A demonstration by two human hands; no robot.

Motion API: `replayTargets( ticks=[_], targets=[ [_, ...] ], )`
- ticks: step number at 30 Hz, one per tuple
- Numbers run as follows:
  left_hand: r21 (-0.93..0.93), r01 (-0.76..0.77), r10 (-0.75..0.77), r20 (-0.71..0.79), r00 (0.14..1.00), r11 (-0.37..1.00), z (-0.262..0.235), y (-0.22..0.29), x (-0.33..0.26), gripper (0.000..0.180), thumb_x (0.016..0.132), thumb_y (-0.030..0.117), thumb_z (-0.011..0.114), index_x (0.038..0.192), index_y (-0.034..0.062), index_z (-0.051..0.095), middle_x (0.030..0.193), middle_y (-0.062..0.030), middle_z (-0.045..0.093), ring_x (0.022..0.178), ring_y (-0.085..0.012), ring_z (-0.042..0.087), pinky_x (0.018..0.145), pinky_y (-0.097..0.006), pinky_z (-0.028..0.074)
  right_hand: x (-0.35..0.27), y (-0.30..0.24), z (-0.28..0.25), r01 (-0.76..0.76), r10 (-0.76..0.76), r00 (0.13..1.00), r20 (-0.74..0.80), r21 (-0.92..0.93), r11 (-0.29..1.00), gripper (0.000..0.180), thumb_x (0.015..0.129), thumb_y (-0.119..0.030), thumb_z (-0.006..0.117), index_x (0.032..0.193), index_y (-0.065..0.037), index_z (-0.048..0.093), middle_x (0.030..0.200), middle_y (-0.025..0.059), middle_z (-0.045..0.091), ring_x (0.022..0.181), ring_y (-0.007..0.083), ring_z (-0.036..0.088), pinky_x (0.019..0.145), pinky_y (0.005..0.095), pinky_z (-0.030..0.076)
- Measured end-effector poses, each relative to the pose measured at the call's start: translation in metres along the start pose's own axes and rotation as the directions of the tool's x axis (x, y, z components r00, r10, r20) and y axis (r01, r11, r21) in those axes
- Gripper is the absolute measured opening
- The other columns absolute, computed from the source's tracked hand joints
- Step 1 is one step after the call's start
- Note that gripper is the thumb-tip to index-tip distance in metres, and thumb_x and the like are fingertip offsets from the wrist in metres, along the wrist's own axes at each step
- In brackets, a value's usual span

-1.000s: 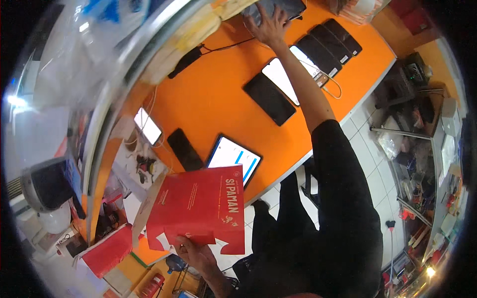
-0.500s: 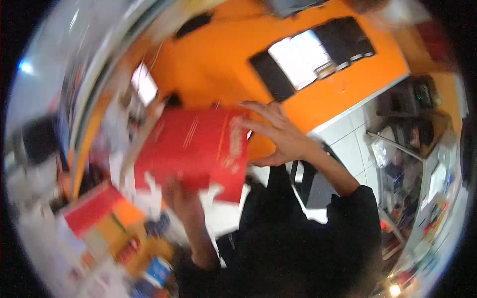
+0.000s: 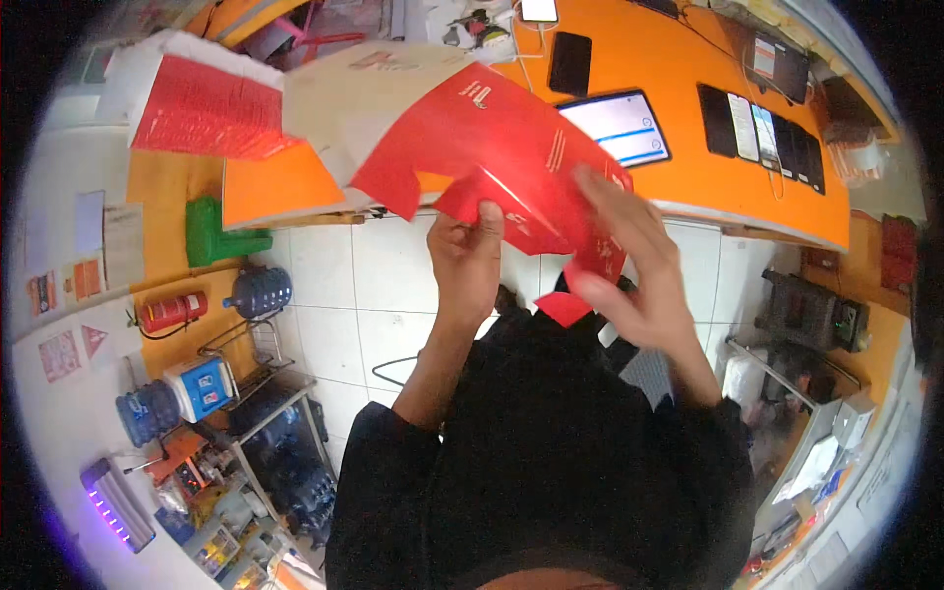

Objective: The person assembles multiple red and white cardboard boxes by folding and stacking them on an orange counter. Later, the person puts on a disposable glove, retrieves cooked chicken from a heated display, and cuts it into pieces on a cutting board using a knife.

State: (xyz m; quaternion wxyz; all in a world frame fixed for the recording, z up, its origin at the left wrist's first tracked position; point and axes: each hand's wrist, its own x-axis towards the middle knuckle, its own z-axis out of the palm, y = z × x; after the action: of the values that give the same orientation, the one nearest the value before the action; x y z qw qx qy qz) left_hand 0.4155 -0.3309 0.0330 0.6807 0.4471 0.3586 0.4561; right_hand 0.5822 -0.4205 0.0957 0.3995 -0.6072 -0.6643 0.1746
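A large red printed card sheet (image 3: pixel 511 147) with cut-out flaps and a pale cream part (image 3: pixel 334 108) is held up in front of me, curving across the view. My left hand (image 3: pixel 467 261) is closed on its near edge, thumb on the red face. Against the right end lies my right hand (image 3: pixel 639 261), slightly blurred, its fingers stretched and thumb apart over a bent red flap (image 3: pixel 565 307). A red panel with small print (image 3: pixel 206 108) stands out at the upper left; whether it belongs to the same sheet I cannot tell.
Behind the sheet runs an orange counter (image 3: pixel 678 182) with a lit tablet (image 3: pixel 619 128), a dark phone (image 3: pixel 570 64) and several phones in a row (image 3: pixel 762 138). At left are a green bin (image 3: pixel 221 231), fire extinguisher (image 3: pixel 175 311), water bottles (image 3: pixel 264 292) and a metal rack (image 3: pixel 275 413).
My view has swung, and the counter's tablet and phones now show more sharply. The red sheet has been raised and bent. My left hand has risen; the right hand has shifted to the right.
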Motion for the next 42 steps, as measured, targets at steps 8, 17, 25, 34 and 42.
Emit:
replayTargets(
  ticks=[8, 17, 25, 34, 42],
  targets=[
    [0.18, -0.003, -0.029, 0.174, 0.984, 0.984, -0.096, 0.015, -0.064, 0.016, 0.096, 0.008, 0.052, 0.11, 0.0024, 0.056, 0.1, -0.0016, 0.056, 0.093, -0.0121, 0.053, 0.083, -0.027, 0.043, -0.02, -0.057, 0.134, 0.047, -0.045, 0.988, -0.148, 0.013, 0.999, 0.017, 0.079, -0.018, 0.065, 0.089, -0.005, 0.067, 0.087, 0.0162, 0.066, 0.082, 0.0333, 0.063, 0.079, 0.0468, 0.045],
    [0.369, -0.021, -0.094, 0.293, 0.952, 0.929, -0.107, -0.002, -0.076, 0.033, 0.1, 0.028, 0.048, 0.115, -0.0006, 0.057, 0.097, -0.0045, 0.062, 0.088, -0.0104, 0.056, 0.08, -0.026, 0.045, -0.062, -0.053, 0.114, -0.203, 0.211, 0.977, -0.022, 0.199, 0.959, 0.023, 0.091, -0.02, 0.059, 0.098, -0.001, 0.07, 0.072, 0.024, 0.063, 0.064, 0.0319, 0.064, 0.065, 0.0332, 0.051],
    [-0.188, 0.343, -0.311, 0.182, 0.933, 0.92, -0.047, -0.031, -0.055, 0.045, 0.101, 0.033, 0.043, 0.129, -0.0023, 0.043, 0.123, -0.0136, 0.054, 0.11, -0.0227, 0.056, 0.093, -0.037, 0.048, -0.12, -0.012, 0.069, 0.147, -0.151, 0.987, -0.046, -0.08, 0.986, 0.054, 0.085, -0.026, 0.068, 0.132, -0.006, 0.05, 0.132, 0.0169, 0.052, 0.116, 0.0308, 0.056, 0.092, 0.0429, 0.047],
    [0.222, 0.066, -0.081, 0.059, 0.995, 0.973, 0.12, -0.093, -0.039, 0.03, 0.101, 0.027, 0.045, 0.115, 0.0004, 0.049, 0.109, -0.0113, 0.058, 0.095, -0.0166, 0.061, 0.08, -0.031, 0.051, -0.113, 0.089, -0.036, -0.09, 0.086, 0.905, -0.417, 0.009, 0.996, 0.048, 0.082, -0.009, 0.065, 0.128, -0.003, 0.053, 0.132, 0.0194, 0.051, 0.121, 0.0336, 0.051, 0.099, 0.0452, 0.041],
    [0.058, 0.173, -0.173, -0.001, 0.985, 0.983, 0.226, -0.144, 0.004, 0.029, 0.1, 0.025, 0.047, 0.117, 0.0011, 0.048, 0.107, -0.011, 0.06, 0.093, -0.0157, 0.061, 0.077, -0.03, 0.053, -0.132, 0.211, -0.116, -0.047, 0.038, 0.994, -0.099, -0.092, 0.995, 0.065, 0.073, -0.001, 0.069, 0.135, -0.013, 0.049, 0.147, 0.0104, 0.038, 0.136, 0.0299, 0.036, 0.106, 0.0524, 0.033]
  ],
)
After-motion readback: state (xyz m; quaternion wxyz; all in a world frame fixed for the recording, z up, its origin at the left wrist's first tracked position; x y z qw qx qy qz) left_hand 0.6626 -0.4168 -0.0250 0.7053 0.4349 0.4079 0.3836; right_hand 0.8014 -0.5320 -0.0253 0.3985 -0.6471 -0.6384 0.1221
